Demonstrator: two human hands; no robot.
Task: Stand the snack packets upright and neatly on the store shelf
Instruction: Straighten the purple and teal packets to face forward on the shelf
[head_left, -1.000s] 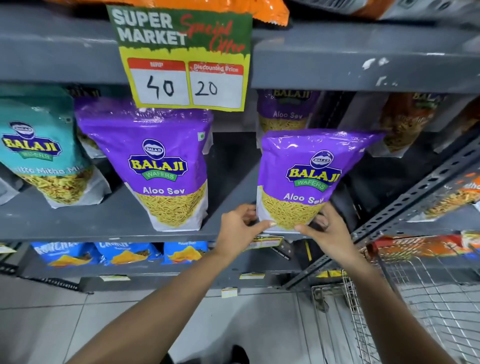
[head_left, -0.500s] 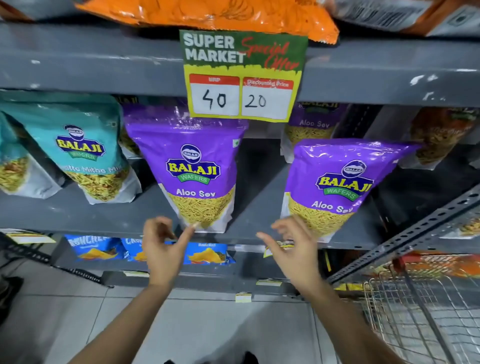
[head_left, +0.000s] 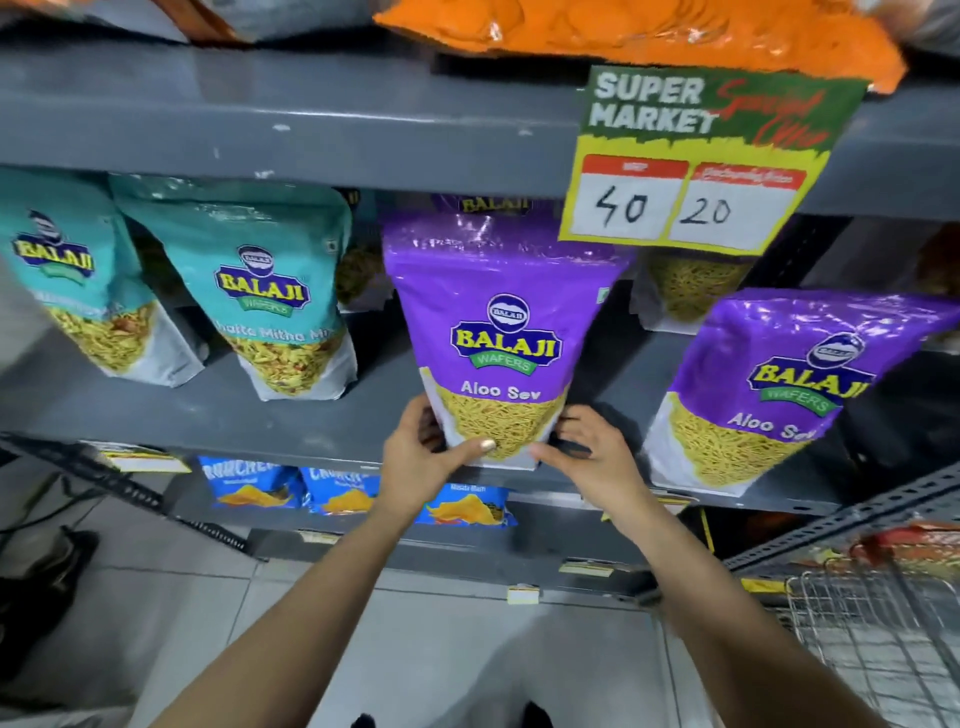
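Both hands grip the base of the middle purple packet (head_left: 501, 332), which stands upright at the front edge of the grey shelf (head_left: 218, 415). The left hand (head_left: 421, 460) is partly closed on its lower left corner, thumb pressed across the front face, fingers behind. The right hand (head_left: 592, 460) is partly closed on the lower right corner, thumb at the bottom edge, fingers curled round the side.

Half a second ago both hands hung open and apart below the shelf, touching nothing; a second ago they held the right purple packet (head_left: 800, 395), which now stands free, leaning slightly, well to the right.

Both forearms reach up and forward, converging, wrists just below the shelf edge. Two teal packets (head_left: 265, 291) stand left of the held packet.
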